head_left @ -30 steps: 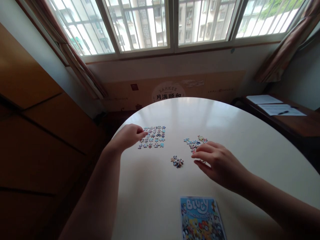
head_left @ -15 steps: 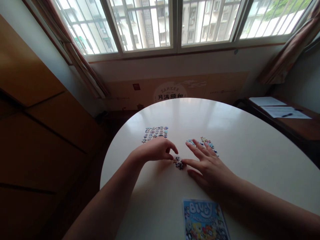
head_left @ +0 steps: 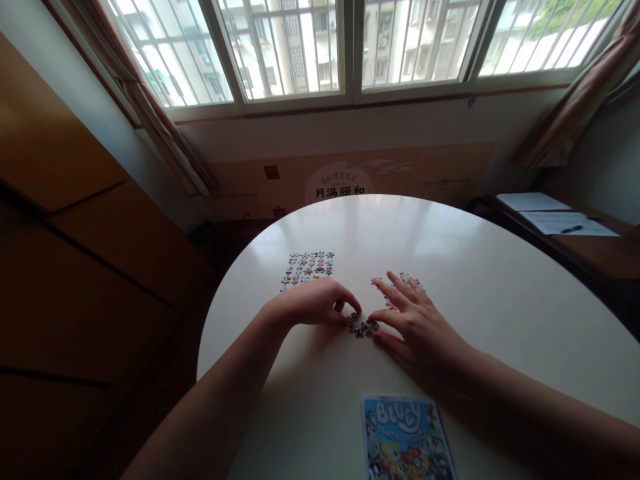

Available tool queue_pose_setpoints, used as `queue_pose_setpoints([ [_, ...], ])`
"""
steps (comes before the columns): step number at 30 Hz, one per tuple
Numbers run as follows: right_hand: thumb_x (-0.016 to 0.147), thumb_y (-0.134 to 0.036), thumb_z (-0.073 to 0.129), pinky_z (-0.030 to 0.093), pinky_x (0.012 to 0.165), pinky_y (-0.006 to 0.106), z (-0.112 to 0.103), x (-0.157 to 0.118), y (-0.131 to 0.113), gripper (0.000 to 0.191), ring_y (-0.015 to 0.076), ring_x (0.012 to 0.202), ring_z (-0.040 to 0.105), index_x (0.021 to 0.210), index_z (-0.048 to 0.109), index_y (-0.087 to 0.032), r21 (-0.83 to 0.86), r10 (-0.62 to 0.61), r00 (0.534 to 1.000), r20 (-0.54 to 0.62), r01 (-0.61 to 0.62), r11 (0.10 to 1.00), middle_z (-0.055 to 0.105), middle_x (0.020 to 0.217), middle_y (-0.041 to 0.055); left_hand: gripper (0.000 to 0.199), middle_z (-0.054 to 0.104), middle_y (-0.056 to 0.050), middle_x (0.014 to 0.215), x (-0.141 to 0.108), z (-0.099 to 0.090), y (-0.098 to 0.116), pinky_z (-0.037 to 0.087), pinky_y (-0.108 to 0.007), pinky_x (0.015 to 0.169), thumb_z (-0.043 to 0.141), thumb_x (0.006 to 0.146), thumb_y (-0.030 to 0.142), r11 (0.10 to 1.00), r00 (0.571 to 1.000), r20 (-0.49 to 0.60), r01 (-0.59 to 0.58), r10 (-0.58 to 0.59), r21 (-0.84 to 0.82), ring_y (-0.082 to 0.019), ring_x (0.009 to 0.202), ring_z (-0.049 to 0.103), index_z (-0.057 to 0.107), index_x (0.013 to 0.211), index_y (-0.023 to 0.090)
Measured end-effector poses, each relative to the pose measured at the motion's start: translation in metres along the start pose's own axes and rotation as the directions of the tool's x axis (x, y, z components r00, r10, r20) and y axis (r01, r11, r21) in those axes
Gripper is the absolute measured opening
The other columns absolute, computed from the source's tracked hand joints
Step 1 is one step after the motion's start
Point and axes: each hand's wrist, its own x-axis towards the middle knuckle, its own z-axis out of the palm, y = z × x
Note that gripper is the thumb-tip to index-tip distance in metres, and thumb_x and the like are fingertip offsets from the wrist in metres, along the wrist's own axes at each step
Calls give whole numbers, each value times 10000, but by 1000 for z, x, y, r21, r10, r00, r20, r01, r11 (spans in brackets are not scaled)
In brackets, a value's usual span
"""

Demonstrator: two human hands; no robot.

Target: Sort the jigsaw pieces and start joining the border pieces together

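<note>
A small heap of loose jigsaw puzzle pieces (head_left: 361,329) lies on the white table between my hands. My left hand (head_left: 317,300) is curled at its left edge, thumb and index fingertip closed about a puzzle piece (head_left: 354,315). At the heap's right side, my right hand (head_left: 413,317) has its fingers spread, with thumb and index fingertip beside the pieces. Partly joined puzzle pieces (head_left: 411,279) show beyond the right fingers, which hide some of them. Rows of separate puzzle pieces (head_left: 307,265) lie behind my left hand, their near edge partly covered by it.
A blue "Bluey" picture sheet (head_left: 407,437) lies on the round white table (head_left: 300,413) near me. Papers (head_left: 570,223) and a pen are on a brown surface at the right. A wooden cabinet (head_left: 75,280) stands left, and barred windows are ahead.
My right thumb and index finger have drawn closer to the heap, and its pieces have spread a little rightward. My left fingertips have moved slightly right, onto the heap's edge.
</note>
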Motion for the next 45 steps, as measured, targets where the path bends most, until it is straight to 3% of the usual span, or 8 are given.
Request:
queue_pose_setpoints([
  [7, 901, -306, 689, 269, 1149, 688, -7, -2, 4, 160, 395, 1502, 257, 1043, 743, -257, -37, -15, 999, -29, 14, 999, 413, 1583, 109, 251, 674, 5, 730, 0, 0, 2, 391, -234, 604, 703, 801, 246, 1000, 1000, -13, -24, 24, 19, -124, 625, 571, 793, 1034, 263],
  [18, 927, -294, 621, 353, 1092, 706, -22, -7, 50, 197, 415, 1491, 274, 1084, 739, -277, -111, 63, 994, -91, -73, 991, 426, 1565, 116, 218, 730, -31, 864, 2, 2, 6, 441, -256, 673, 660, 836, 186, 991, 992, -126, 3, 14, 132, -159, 736, 622, 781, 1011, 234],
  [24, 920, -244, 627, 365, 1076, 717, -13, -7, 41, 281, 421, 1477, 303, 1182, 708, -302, -100, 34, 997, -75, -42, 994, 455, 1546, 117, 257, 747, -50, 992, 16, 18, 5, 457, -288, 730, 620, 874, 204, 982, 962, -273, 36, 16, 183, -184, 817, 646, 773, 1074, 251],
  [28, 929, -242, 636, 329, 1113, 698, -7, -6, 24, 296, 400, 1491, 284, 1206, 700, -324, -54, -55, 997, -62, 51, 997, 435, 1565, 99, 236, 744, -44, 927, 21, 24, 5, 459, -303, 716, 627, 883, 259, 977, 932, -362, 79, -3, 197, -192, 792, 642, 772, 1069, 253],
  [31, 942, -269, 632, 288, 1129, 709, -3, -4, 11, 277, 405, 1486, 292, 1206, 700, -319, -21, -92, 996, -21, 92, 996, 420, 1577, 110, 172, 743, -45, 894, 18, 19, 3, 462, -310, 742, 637, 877, 255, 973, 918, -397, 93, -2, 210, -196, 808, 645, 786, 959, 226],
  [34, 948, -307, 630, 251, 1138, 719, 2, -1, 4, 309, 410, 1484, 294, 1255, 672, -311, -12, -94, 995, 20, 94, 996, 407, 1582, 136, 145, 748, -36, 869, 9, 10, 2, 452, -302, 746, 645, 852, 217, 975, 935, -354, 53, 28, 218, -192, 820, 649, 787, 882, 218],
  [39, 947, -334, 629, 195, 1167, 705, 5, 1, 1, 232, 384, 1513, 230, 1169, 686, -301, 11, -69, 995, 77, 68, 998, 387, 1599, 111, 120, 734, -7, 774, -5, -2, 5, 430, -272, 678, 679, 804, 211, 990, 991, -129, -26, 44, 135, -150, 693, 630, 790, 849, 224],
  [45, 932, -277, 630, 187, 1172, 697, 4, 3, -1, 129, 379, 1517, 217, 1035, 703, -254, 31, -55, 996, 75, 53, 998, 399, 1591, 122, 127, 716, 3, 746, -5, -1, 10, 417, -262, 658, 700, 767, 205, 995, 998, -54, -17, 23, 100, -138, 665, 602, 797, 846, 229],
])
